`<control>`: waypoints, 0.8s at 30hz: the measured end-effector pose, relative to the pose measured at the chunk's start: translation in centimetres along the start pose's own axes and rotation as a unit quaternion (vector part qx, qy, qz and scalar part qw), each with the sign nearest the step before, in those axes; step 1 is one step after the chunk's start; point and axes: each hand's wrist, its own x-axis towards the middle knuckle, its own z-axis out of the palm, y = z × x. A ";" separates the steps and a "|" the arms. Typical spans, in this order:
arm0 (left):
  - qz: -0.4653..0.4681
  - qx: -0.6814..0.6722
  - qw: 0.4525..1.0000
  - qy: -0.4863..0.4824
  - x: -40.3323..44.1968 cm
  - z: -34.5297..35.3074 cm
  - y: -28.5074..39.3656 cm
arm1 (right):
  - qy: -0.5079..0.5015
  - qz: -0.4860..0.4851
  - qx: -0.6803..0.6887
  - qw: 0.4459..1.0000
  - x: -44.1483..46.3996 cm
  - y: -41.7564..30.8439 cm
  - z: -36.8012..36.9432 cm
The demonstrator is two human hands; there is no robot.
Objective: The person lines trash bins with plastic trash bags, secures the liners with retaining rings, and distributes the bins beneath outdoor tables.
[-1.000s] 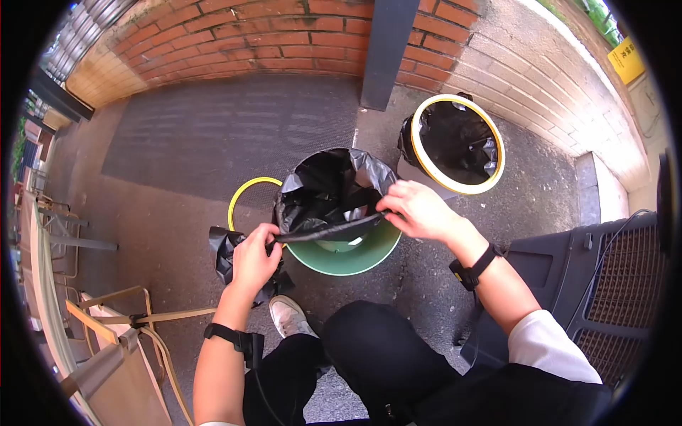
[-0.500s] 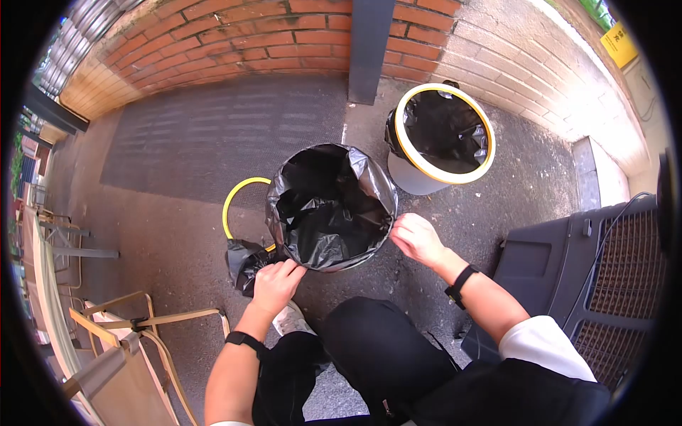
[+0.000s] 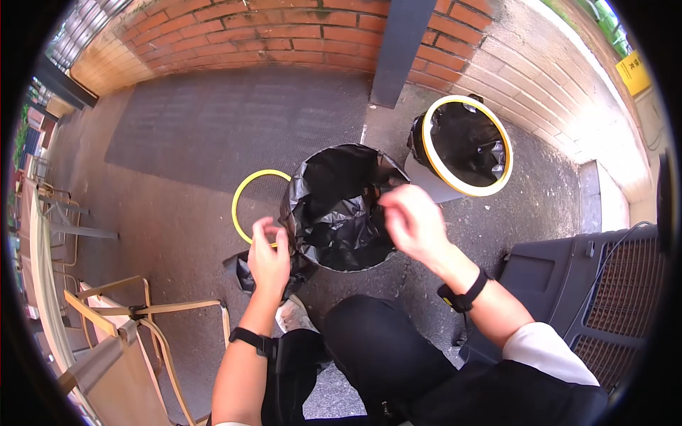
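A bin lined with a black trash bag point(image 3: 334, 241) stands in front of my knees, the bag's edge folded out over its rim. My left hand point(image 3: 270, 261) is beside the rim's left side, fingers apart and nothing in them. Over the right side of the rim is my right hand point(image 3: 418, 221), its fingers loosely bent above the bag's opening and slightly blurred; no grip on the bag shows. A yellow ring point(image 3: 239, 206) lies on the ground left of the bin. Near my left hand lies crumpled black plastic point(image 3: 241, 271), partly hidden.
A second bin point(image 3: 428, 174) with a yellow-and-white rim and a black bag stands behind to the right. A grey plastic crate point(image 3: 543, 266) is at the right. A folding chair point(image 3: 117, 348) stands at the left. A brick wall point(image 3: 284, 35) and grey post point(image 3: 401, 57) are behind.
My left hand has let go of the bag's rim and opened, rising slightly to the left. My right hand has moved up over the opening from the rim's right side.
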 end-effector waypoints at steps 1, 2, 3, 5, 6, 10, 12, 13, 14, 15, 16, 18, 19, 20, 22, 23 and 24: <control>-0.107 -0.026 0.989 -0.102 1.1 -0.1 0.9 | -0.089 0.045 -0.026 0.995 1.9 -2.0 1.1; -0.139 0.003 0.979 -0.152 2.0 0.5 0.8 | -0.220 0.060 -0.090 0.969 2.8 -1.6 3.3; -0.137 0.006 0.970 -0.200 2.3 1.2 -0.2 | -0.355 0.088 -0.143 0.920 3.8 -1.6 5.8; -0.123 -0.021 0.964 -0.236 2.5 3.9 -3.7 | -0.525 0.098 -0.178 0.826 4.6 0.7 12.1; -0.160 -0.096 0.947 -0.261 2.5 4.0 -3.5 | -0.585 0.128 -0.208 0.773 3.5 3.1 15.7; -0.101 -0.095 0.950 -0.281 1.5 3.0 -0.9 | -0.668 0.202 -0.265 0.665 1.3 6.9 20.4; -0.069 -0.192 0.956 -0.210 0.9 3.7 -2.7 | -0.699 0.209 -0.249 0.637 1.2 7.8 22.0; -0.105 -0.246 0.945 -0.190 1.2 3.4 -3.9 | -0.700 0.197 -0.246 0.640 1.6 7.3 21.7; -0.139 -0.297 0.929 -0.170 1.7 2.9 -5.6 | -0.700 0.187 -0.242 0.645 2.3 6.4 20.5; -0.183 -0.253 0.943 -0.117 2.1 2.7 -7.6 | -0.680 0.143 -0.266 0.668 3.1 5.2 18.9; -0.246 -0.019 0.961 -0.127 2.6 1.0 -6.3 | -0.676 0.106 -0.237 0.689 4.0 4.7 17.4; -0.148 0.252 0.940 -0.178 2.2 1.4 -9.0 | -0.644 0.086 -0.213 0.729 5.6 2.2 12.9; -0.128 0.285 0.930 -0.193 2.2 2.5 -10.6 | -0.586 0.054 -0.168 0.791 5.4 1.8 10.4; -0.105 0.316 0.920 -0.208 2.4 3.9 -12.2 | -0.515 0.037 -0.117 0.848 5.0 1.0 8.0; -0.068 0.347 0.906 -0.233 2.3 5.9 -14.4 | -0.434 0.082 0.022 0.897 4.9 -0.9 4.0; -0.052 0.345 0.906 -0.240 2.3 6.7 -15.1 | -0.391 0.080 0.060 0.915 4.2 -1.4 2.2; -0.032 0.342 0.905 -0.251 2.1 7.7 -15.8 | -0.377 0.108 0.074 0.917 3.7 -2.2 0.4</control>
